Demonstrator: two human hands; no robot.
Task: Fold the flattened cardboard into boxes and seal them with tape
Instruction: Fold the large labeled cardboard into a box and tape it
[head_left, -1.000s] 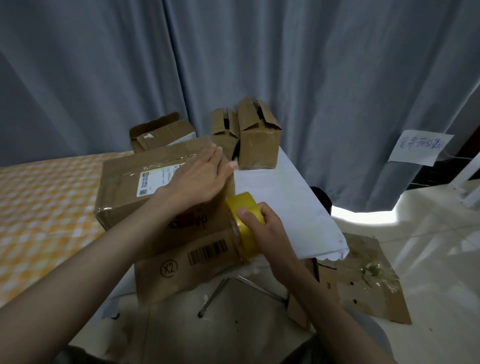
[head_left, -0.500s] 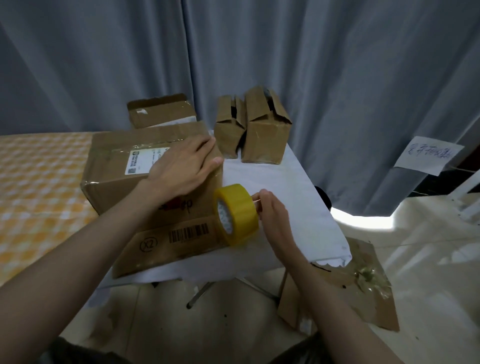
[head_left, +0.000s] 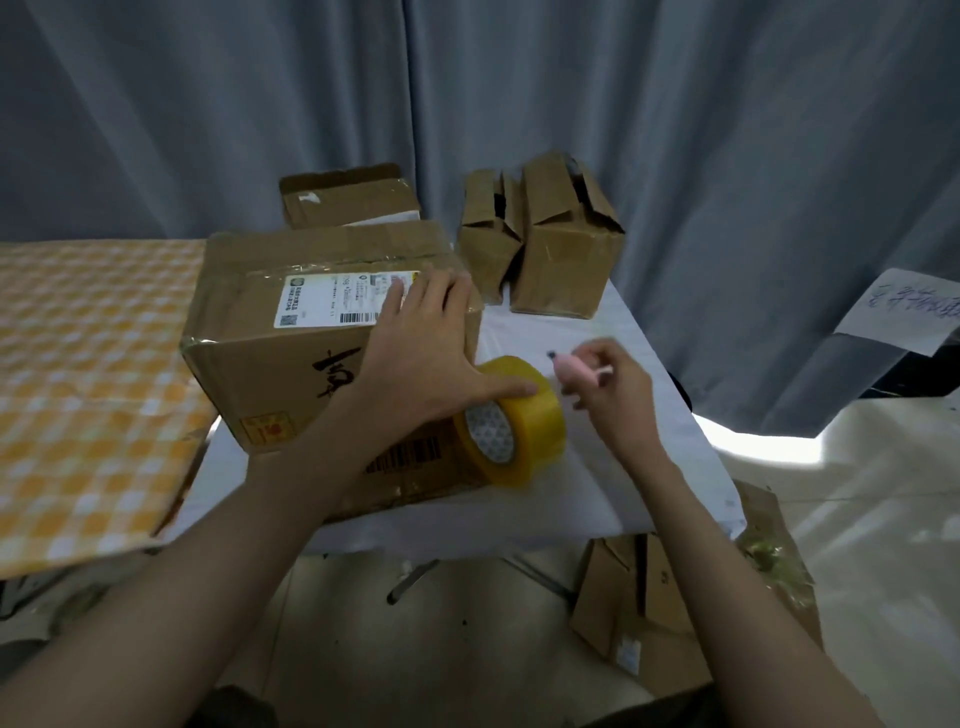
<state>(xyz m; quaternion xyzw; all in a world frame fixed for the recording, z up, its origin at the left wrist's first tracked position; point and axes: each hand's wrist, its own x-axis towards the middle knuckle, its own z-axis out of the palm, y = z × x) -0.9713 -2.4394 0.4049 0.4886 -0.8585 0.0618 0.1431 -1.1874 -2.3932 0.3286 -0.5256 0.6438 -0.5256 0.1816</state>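
Note:
A large brown cardboard box (head_left: 291, 332) with a white shipping label sits on the white table (head_left: 639, 467). My left hand (head_left: 421, 353) lies flat over the box's right top corner, fingers straight, its thumb resting on the yellow tape roll (head_left: 511, 421). The roll stands on edge against the box's front right. Just right of the roll, my right hand (head_left: 613, 389) hovers over the table and grips a small pink cutter (head_left: 569, 366), its dark tip pointing left.
Two small folded boxes (head_left: 545, 244) stand at the table's far edge and another box (head_left: 348, 197) sits behind the large one. An orange checked cloth (head_left: 88, 374) lies to the left. More cardboard (head_left: 649, 613) is on the floor at right. Grey curtains hang behind.
My right hand let go of the tape roll and now holds a pink cutter. My left thumb has come to rest on the roll, which stands on the table.

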